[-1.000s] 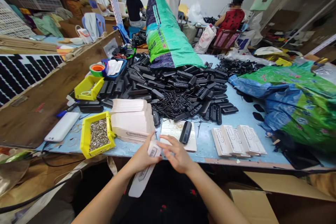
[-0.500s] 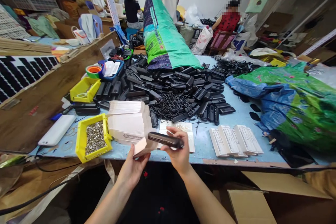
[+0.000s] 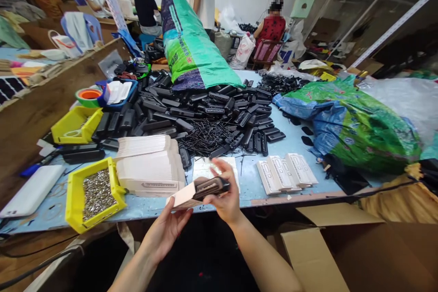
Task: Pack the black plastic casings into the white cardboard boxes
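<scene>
My left hand [image 3: 168,230] grips a small white box [image 3: 182,197] by its left end, low over the table's front edge. My right hand [image 3: 226,194] holds a black slotted case [image 3: 215,186], which sits at the box's right end, its left part against or just inside the opening. Behind them lies a white sheet [image 3: 201,169]. To the left stands a stack of flat white boxes [image 3: 147,166]. Several printed white boxes [image 3: 285,173] lie to the right. Beyond the hands are thin black strips [image 3: 205,137] and a heap of black cases [image 3: 171,112].
A yellow bin of small metal parts [image 3: 99,194], a second yellow bin [image 3: 77,125] and a white phone-like object [image 3: 30,191] are at left. Green bags [image 3: 195,50] stand behind and at right. An open carton [image 3: 315,255] is below. People sit farther back.
The black case has come to the box's open end and turned slightly. The view has shifted right, so the table's things appear farther left.
</scene>
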Tool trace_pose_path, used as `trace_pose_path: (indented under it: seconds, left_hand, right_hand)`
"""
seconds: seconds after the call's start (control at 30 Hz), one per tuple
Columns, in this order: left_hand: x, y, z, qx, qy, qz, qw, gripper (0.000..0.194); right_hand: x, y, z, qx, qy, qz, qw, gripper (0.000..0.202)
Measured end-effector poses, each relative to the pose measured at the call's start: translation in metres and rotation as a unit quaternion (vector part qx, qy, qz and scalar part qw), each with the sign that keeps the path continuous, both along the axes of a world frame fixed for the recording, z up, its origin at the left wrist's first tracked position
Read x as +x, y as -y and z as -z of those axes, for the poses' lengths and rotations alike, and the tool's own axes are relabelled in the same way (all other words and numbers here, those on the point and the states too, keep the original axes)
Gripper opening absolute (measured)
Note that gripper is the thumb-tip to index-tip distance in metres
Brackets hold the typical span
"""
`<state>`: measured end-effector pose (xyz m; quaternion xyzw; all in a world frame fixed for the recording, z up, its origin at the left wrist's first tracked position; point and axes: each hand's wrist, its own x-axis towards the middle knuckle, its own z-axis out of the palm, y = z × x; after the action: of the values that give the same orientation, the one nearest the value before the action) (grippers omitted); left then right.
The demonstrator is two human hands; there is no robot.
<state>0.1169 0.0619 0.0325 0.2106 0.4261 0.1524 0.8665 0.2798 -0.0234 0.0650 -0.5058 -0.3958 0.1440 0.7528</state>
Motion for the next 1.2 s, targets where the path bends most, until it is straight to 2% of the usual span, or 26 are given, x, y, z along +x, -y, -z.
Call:
trace_pose_path:
  seconds: [0.03, 0.07, 0.1, 0.13, 0.17, 0.2, 0.23, 0.27, 0.3, 0.33, 0.37, 0.4, 0.43, 0.47, 0.5, 0.57, 0.67, 0.73, 0.83, 0.9, 1.0, 1.03, 1.1, 1.2]
  left_hand:
    - [-0.002, -0.001, 0.002, 0.026, -0.006, 0.048, 0.999, 0.038]
    - [-0.003, -0.002, 0.005, 0.083, -0.020, 0.080, 0.993, 0.048]
    - [-0.004, -0.004, 0.007, 0.175, -0.042, 0.094, 0.979, 0.059]
    - [-0.005, -0.005, 0.009, 0.292, -0.070, 0.091, 0.949, 0.071]
    - [-0.005, -0.006, 0.010, 0.418, -0.098, 0.082, 0.899, 0.081]
    - [-0.003, -0.006, 0.011, 0.527, -0.124, 0.082, 0.837, 0.086]
    - [-0.002, -0.006, 0.011, 0.605, -0.146, 0.098, 0.776, 0.087]
    - [0.000, -0.006, 0.011, 0.650, -0.165, 0.128, 0.730, 0.082]
    - [0.001, -0.006, 0.011, 0.672, -0.182, 0.156, 0.701, 0.075]
    - [0.002, -0.008, 0.011, 0.683, -0.201, 0.165, 0.682, 0.069]
    - [0.001, -0.011, 0.012, 0.692, -0.221, 0.157, 0.669, 0.065]
    - [0.000, -0.014, 0.012, 0.704, -0.237, 0.138, 0.655, 0.065]
    - [-0.002, -0.019, 0.013, 0.719, -0.246, 0.119, 0.639, 0.067]
    - [-0.005, -0.024, 0.015, 0.733, -0.249, 0.107, 0.624, 0.068]
    - [-0.007, -0.029, 0.018, 0.745, -0.249, 0.104, 0.611, 0.069]
    - [-0.010, -0.037, 0.023, 0.755, -0.245, 0.120, 0.596, 0.068]
    - [-0.009, -0.042, 0.032, 0.750, -0.248, 0.132, 0.599, 0.066]
    - [-0.004, -0.043, 0.036, 0.746, -0.245, 0.140, 0.603, 0.068]
    - [0.003, -0.045, 0.039, 0.745, -0.236, 0.171, 0.600, 0.070]
    - [0.008, -0.045, 0.038, 0.742, -0.227, 0.199, 0.598, 0.072]
    - [0.014, -0.043, 0.037, 0.734, -0.208, 0.230, 0.604, 0.078]
    - [0.014, -0.043, 0.037, 0.729, -0.203, 0.232, 0.611, 0.080]
    - [0.014, -0.042, 0.039, 0.718, -0.201, 0.220, 0.629, 0.084]
    - [0.011, -0.043, 0.045, 0.722, -0.188, 0.190, 0.638, 0.076]
  right_hand:
    - [-0.003, 0.002, 0.000, -0.002, 0.013, -0.025, 1.000, 0.048]
    - [-0.007, 0.004, 0.000, -0.004, 0.016, -0.045, 0.999, 0.049]
    - [-0.011, 0.005, 0.001, -0.005, 0.006, -0.050, 0.999, 0.051]
    - [-0.015, 0.007, 0.001, -0.004, -0.013, -0.039, 0.999, 0.053]
    - [-0.018, 0.007, 0.002, -0.008, -0.032, -0.029, 0.999, 0.055]
    - [-0.017, 0.008, 0.003, -0.019, -0.041, -0.039, 0.998, 0.059]
    - [-0.013, 0.009, 0.005, -0.038, -0.034, -0.075, 0.996, 0.062]
    - [-0.004, 0.010, 0.007, -0.062, -0.012, -0.124, 0.990, 0.062]
    - [0.011, 0.012, 0.011, -0.092, 0.022, -0.163, 0.982, 0.056]
    - [0.031, 0.014, 0.016, -0.134, 0.065, -0.172, 0.974, 0.047]
    - [0.055, 0.019, 0.022, -0.184, 0.109, -0.152, 0.965, 0.036]
    - [0.081, 0.024, 0.030, -0.247, 0.154, -0.083, 0.953, 0.029]
    - [0.106, 0.030, 0.037, -0.318, 0.207, -0.017, 0.925, 0.026]
    - [0.129, 0.036, 0.046, -0.376, 0.241, 0.006, 0.895, 0.021]
    - [0.148, 0.042, 0.054, -0.399, 0.251, 0.007, 0.882, 0.016]
    - [0.173, 0.050, 0.068, -0.419, 0.256, -0.011, 0.871, 0.010]
    - [0.185, 0.052, 0.082, -0.415, 0.232, -0.004, 0.880, 0.006]
    - [0.185, 0.045, 0.085, -0.414, 0.195, 0.037, 0.888, 0.005]
    - [0.174, 0.027, 0.079, -0.404, 0.129, 0.098, 0.900, 0.017]
    - [0.147, 0.011, 0.069, -0.363, 0.085, 0.109, 0.921, 0.024]
    - [0.078, -0.009, 0.051, -0.226, 0.015, 0.076, 0.971, 0.031]
    - [0.053, -0.013, 0.046, -0.193, 0.019, 0.061, 0.979, 0.029]
    - [0.014, -0.020, 0.038, -0.174, 0.101, 0.035, 0.979, 0.021]
    - [-0.009, -0.028, 0.036, -0.206, 0.254, -0.023, 0.945, 0.008]
